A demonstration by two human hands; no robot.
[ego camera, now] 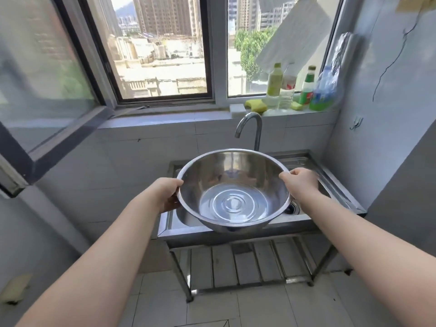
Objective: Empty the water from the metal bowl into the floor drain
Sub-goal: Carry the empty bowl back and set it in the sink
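A large metal bowl (pixel 233 171) with rippling water (pixel 233 204) in its bottom hangs level above the front of a steel sink (pixel 304 218). My left hand (pixel 168 193) grips the bowl's left rim, thumb on top and fingers underneath. My right hand (pixel 300 181) grips the right rim the same way. No floor drain shows in this view.
A curved tap (pixel 251 125) stands behind the bowl. Bottles (pixel 274 83) and sponges (pixel 256 105) line the window sill. An open window sash (pixel 47 109) juts in at the left. Beneath the sink stand is a slatted shelf (pixel 245 263) above the tiled floor (pixel 236 308).
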